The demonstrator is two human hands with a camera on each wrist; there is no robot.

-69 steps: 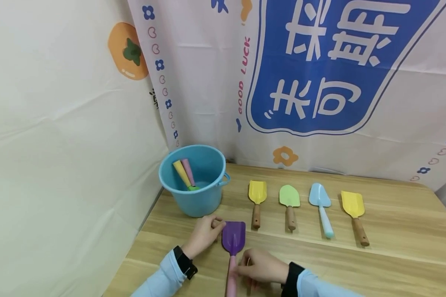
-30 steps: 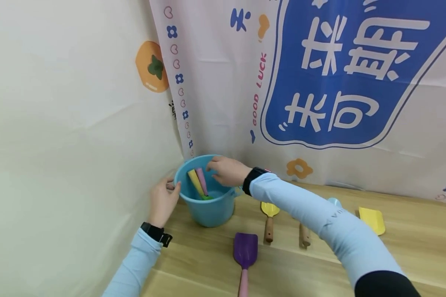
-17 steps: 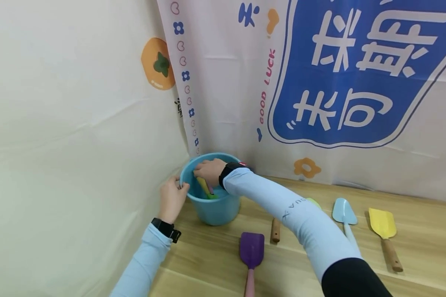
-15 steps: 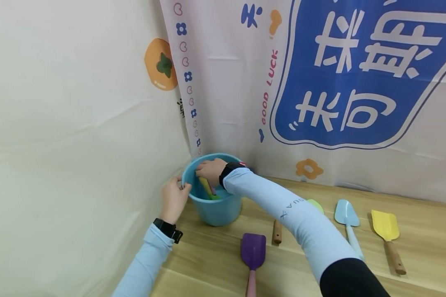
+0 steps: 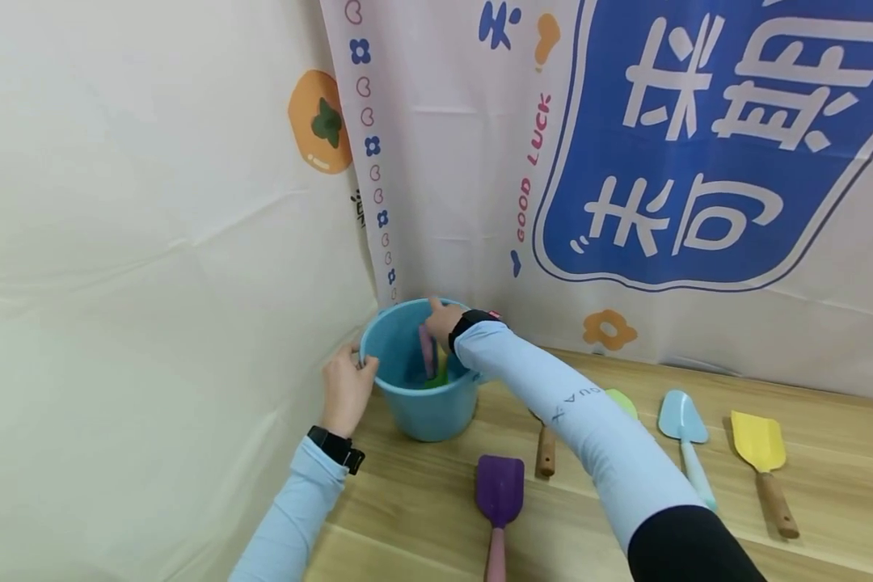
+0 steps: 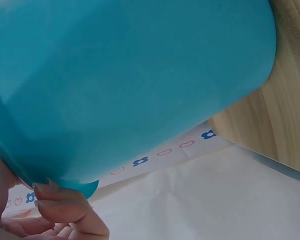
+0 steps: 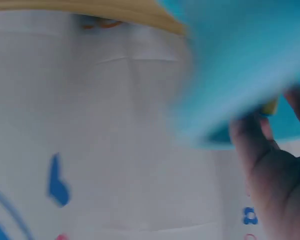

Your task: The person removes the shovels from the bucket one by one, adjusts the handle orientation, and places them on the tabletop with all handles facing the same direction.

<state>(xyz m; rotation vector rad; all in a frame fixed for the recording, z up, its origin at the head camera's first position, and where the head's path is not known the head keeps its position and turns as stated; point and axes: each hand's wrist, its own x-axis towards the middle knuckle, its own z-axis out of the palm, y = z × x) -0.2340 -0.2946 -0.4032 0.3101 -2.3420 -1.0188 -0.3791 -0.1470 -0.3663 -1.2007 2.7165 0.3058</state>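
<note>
My left hand (image 5: 347, 392) pinches the left rim of a light blue bucket (image 5: 436, 414); in the left wrist view its thumb and fingers (image 6: 65, 207) curl at the rim. Inside the bucket's right side, my right hand (image 5: 444, 321) holds a green toy shovel (image 5: 438, 378) by its yellow handle (image 7: 270, 107), which shows between thumb and finger in the right wrist view. A pink handle (image 5: 427, 352) stands just left of it, its blade hidden. A purple shovel (image 5: 499, 489) with a pink handle lies on the table in front of the bucket.
Right of the bucket, a light blue trowel (image 5: 682, 416) and a yellow shovel (image 5: 759, 440) lie on the wooden table (image 5: 407, 517). My right sleeve (image 5: 575, 404) partly covers a green blade (image 5: 622, 402) and a wooden handle (image 5: 546, 453). A white cloth wall (image 5: 189, 323) stands close on the left.
My right hand left the purple shovel and reached into the bucket, where it shifted the yellow handle rightward past the pink one. The left hand went from beside the purple shovel to the bucket's rim.
</note>
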